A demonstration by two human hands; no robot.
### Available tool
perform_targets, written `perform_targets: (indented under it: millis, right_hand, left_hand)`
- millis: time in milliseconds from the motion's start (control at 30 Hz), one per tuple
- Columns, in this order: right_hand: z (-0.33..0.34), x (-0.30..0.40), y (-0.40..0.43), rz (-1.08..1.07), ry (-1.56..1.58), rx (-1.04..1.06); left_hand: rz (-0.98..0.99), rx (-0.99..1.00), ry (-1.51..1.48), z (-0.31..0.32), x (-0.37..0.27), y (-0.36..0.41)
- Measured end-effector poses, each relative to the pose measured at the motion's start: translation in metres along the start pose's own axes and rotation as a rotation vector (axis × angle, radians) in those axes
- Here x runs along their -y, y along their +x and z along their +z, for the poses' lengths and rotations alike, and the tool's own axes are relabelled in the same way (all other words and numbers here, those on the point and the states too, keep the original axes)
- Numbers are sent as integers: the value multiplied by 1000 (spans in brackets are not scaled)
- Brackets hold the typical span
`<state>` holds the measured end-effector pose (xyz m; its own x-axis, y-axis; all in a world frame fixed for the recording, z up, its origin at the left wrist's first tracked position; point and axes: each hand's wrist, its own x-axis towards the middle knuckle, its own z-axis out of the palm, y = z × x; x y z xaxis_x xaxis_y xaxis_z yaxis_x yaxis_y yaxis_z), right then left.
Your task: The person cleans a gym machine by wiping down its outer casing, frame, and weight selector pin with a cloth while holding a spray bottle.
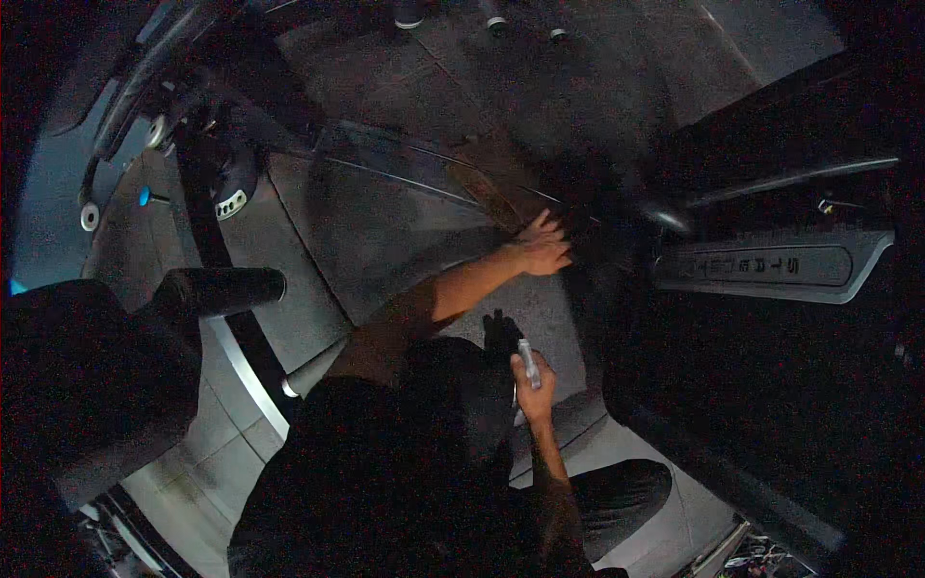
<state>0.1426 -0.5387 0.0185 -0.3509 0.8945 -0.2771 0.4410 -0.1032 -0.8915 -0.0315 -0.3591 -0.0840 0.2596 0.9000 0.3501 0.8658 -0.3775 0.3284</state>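
Note:
My left hand [545, 246] reaches forward with its fingers spread, beside a dark panel or edge. It holds nothing that I can see; whether it touches the surface cannot be told. My right hand [535, 383], lower down and nearer my body, is closed around a small pale handheld tool [529, 363], which points away from me. The kind of tool is unclear. A dark shape [502, 325] lies just ahead of it, perhaps part of the tool or its shadow. A brownish strip [484, 188] shows beyond my left hand.
At the right is a car's door sill with a raised-letter plate [766, 266]. A dark padded seat or stool [94, 361] stands at the left, near a curved metal bar [249, 376]. Grey floor tiles [217, 462] lie below. The scene is very dim.

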Motion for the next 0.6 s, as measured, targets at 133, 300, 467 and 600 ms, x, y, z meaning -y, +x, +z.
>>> perform_targets:
  millis: [133,300,467,600]
  right_hand:
    - [-11,3,-6,11,-21,-85]
    - [-21,-10,-8,133,77,-151]
    - [-12,-20,0,6,19,-225]
    - [-10,-14,-1,53,14,-106]
  left_hand:
    - [97,352,193,-64,24,15]
    - [100,330,340,-71,165,-46]
    - [6,-379,894,-105,325,-210]
    - [-251,-645,845,-104,272,-181]
